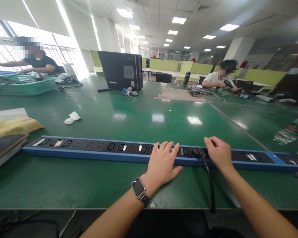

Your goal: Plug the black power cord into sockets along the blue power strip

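Observation:
A long blue power strip [89, 152] with a black face and a row of sockets lies across the green table. My left hand [162, 162], with a watch [138, 187] on the wrist, rests on its middle with the fingers spread. Just right of that, a black plug [200, 152] sits in one socket, and its black cord [211, 188] hangs over the table's front edge. My right hand [220, 153] is beside the plug over the strip, fingers curled in. Whatever those fingers hold, if anything, is hidden.
A black computer case [123, 71] stands at the back, with blue-grey gloves [129, 92] by it. Crumpled tissue [73, 117] and a yellow packet [17, 122] lie left, a plastic bottle [293, 129] right. Two people sit across the table, one by a green basket [22, 86].

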The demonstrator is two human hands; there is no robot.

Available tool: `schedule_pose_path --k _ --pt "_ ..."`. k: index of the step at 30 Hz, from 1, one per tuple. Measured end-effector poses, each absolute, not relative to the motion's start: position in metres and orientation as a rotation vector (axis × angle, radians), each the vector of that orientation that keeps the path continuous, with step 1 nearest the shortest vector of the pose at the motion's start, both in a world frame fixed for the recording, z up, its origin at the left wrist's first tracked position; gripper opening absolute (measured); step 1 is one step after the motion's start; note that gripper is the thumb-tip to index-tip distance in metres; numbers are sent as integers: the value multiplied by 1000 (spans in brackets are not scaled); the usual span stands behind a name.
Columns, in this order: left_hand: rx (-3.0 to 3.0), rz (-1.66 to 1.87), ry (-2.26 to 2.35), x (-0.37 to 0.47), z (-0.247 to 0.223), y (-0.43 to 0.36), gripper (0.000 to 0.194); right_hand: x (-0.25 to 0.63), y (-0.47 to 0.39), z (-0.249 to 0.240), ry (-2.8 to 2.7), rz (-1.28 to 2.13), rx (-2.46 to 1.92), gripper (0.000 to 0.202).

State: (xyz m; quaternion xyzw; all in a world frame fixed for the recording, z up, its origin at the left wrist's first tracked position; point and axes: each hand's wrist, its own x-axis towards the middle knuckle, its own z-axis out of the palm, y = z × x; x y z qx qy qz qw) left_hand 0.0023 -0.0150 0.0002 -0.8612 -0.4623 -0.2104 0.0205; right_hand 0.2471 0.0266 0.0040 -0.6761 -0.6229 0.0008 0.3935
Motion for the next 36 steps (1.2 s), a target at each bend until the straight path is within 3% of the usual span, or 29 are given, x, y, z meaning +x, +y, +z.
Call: schedule_pose_path --k 3,9,20,22,26,29,32,36 --pt "-2784 -729 -1287 28 6 -13 64 243 28 -2 -1687 -109 -1872 40" --pt "-2806 -750 -1288 73 8 2 37 236 31 7 -1717 -13 -2164 47" --pt "-2776 -905 -1249 74 -4 3 30 234 31 9 -1776 -13 -2201 45" --pt "-2738 -1065 -1288 76 1 7 30 234 32 9 -1771 -14 -2208 43" --pt "-2339 -1867 -1445 70 42 23 31 233 32 7 -1768 -25 -2221 42" --pt "-2232 -2121 -1236 42 75 32 32 233 32 8 -1772 -26 -2227 43" --pt "-2239 -2082 -1206 -2 79 30 34 232 32 9 -1773 -14 -2227 44" --pt "-2477 -1879 -1455 -49 44 20 36 231 32 10 -1764 -2 -2221 44"
